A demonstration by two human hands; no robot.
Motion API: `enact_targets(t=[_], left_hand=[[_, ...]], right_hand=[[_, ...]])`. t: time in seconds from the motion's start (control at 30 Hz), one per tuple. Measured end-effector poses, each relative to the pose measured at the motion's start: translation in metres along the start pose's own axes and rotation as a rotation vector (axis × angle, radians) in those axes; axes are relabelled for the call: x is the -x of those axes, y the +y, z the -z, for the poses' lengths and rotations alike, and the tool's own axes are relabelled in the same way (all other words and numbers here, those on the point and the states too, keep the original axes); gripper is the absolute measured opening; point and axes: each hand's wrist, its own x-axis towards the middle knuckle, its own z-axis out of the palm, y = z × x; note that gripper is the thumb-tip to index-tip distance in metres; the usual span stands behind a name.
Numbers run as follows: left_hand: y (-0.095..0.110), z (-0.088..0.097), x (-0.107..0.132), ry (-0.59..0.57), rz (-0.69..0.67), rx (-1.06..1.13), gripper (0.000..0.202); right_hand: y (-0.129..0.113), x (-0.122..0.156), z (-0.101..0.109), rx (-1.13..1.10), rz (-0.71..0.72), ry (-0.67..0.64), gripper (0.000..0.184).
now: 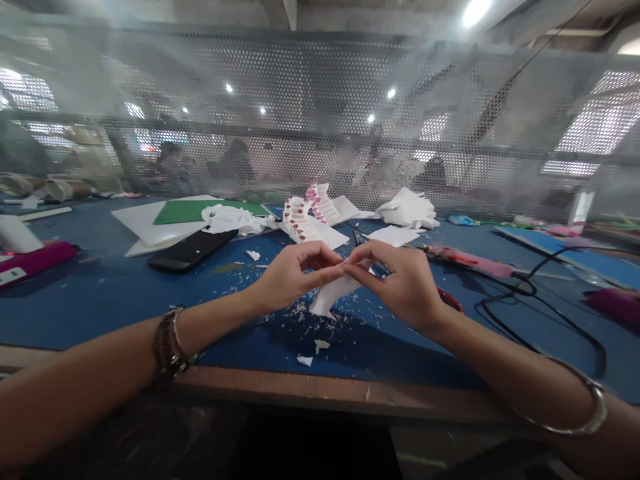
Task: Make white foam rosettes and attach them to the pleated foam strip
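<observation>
Both hands meet above the blue tabletop, fingertips pinched together at the upper edge of a white strip of paper (334, 293). My left hand (295, 277) has thumb and forefinger closed at that edge. My right hand (397, 280) pinches the strip from the other side, and its lower end hangs down free. Small white paper scraps (321, 346) lie scattered below. Just behind the hands stand curled white strips (299, 220) with rows of dark red and pink pieces along their edges. Red-handled scissors (451, 300) are partly hidden behind my right hand.
A black phone (193, 252) lies at left beside a green sheet (205, 211) and crumpled white paper (237, 219). Folded white sheets (409, 208) are stacked at the back. On the right lies a pink corded tool (475, 260) with a black cable (565, 313). A perforated metal screen (320, 100) stands behind.
</observation>
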Motion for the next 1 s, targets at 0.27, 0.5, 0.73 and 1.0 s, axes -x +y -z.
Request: enact_targets(t=[0.27, 0.5, 0.73, 1.0], left_hand=[[0.005, 0.01, -0.003, -0.034, -0.179, -0.22, 0.008], [0.005, 0.007, -0.001, -0.044, -0.032, 0.09, 0.01], [0.007, 0.008, -0.001, -0.074, -0.053, 0.064, 0.012], [0.01, 0.011, -0.001, -0.05, -0.141, -0.134, 0.006]], right_hand=[[0.001, -0.002, 0.004, -0.15, -0.045, -0.072, 0.01], [-0.004, -0.005, 0.006, -0.408, -0.132, -0.064, 0.007], [-0.005, -0.002, 0.001, -0.407, -0.128, -0.059, 0.007], [-0.005, -0.002, 0.003, -0.442, -0.191, -0.015, 0.014]])
